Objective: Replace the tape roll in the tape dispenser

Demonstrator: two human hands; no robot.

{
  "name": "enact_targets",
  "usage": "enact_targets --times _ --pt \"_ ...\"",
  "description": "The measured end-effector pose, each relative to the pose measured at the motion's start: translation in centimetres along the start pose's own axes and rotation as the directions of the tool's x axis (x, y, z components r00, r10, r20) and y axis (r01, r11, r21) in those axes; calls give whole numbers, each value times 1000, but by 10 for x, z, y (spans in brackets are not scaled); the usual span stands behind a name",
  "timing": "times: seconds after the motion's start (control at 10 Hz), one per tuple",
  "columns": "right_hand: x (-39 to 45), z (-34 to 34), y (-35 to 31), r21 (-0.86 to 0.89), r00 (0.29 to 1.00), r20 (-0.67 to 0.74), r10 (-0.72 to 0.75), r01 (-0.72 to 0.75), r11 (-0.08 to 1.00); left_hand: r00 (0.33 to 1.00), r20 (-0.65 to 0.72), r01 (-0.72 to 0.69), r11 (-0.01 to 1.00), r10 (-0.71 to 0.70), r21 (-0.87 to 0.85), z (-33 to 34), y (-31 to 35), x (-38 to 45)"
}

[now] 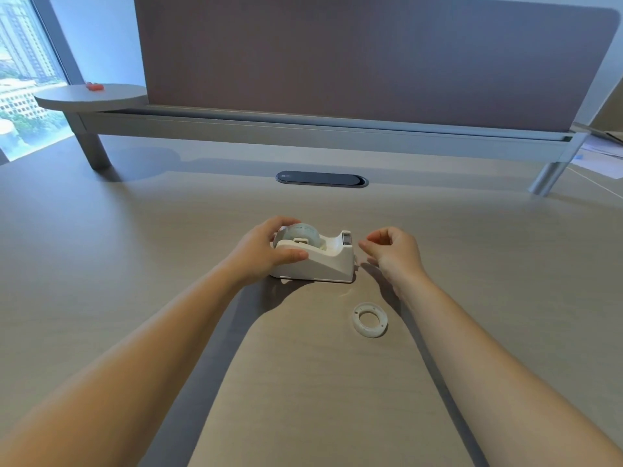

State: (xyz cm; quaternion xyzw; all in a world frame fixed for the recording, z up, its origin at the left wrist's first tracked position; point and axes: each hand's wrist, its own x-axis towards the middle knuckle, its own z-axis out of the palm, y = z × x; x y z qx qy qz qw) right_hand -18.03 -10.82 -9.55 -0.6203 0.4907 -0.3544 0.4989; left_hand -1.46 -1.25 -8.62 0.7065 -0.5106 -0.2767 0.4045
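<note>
The left hand (261, 252) grips the rounded back end of the tape dispenser (317, 261), thumb on its near side, fingers behind the tape roll (303, 234) seated inside. The dispenser stands mid-table (118, 264), well clear of all edges. Just right of its cutter, the right hand (392, 252) hovers, fingers pinched, holding nothing visible. Nearer, the empty core (369, 319) lies flat on open table.

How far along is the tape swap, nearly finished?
Nearly, it seems. Done: a full tape roll sits in the white dispenser, and a bare ring, apparently the spent core, lies on the desk. In hand: the left hand steadies the dispenser; the right hand pinches by the cutter. Left: probably seating the tape end, which I cannot see.
</note>
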Motion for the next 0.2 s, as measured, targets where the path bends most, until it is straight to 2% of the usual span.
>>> enact_targets --times 0.1,0.2 --pt "-9 -4 -17 -49 991 -54 -125 122 991 999 -46 -17 1000 17 -4 0 8 -1" --pt "-27 -4 -30 -97 976 7 -219 219 971 987 -143 -78 997 77 0 4 22 -15"
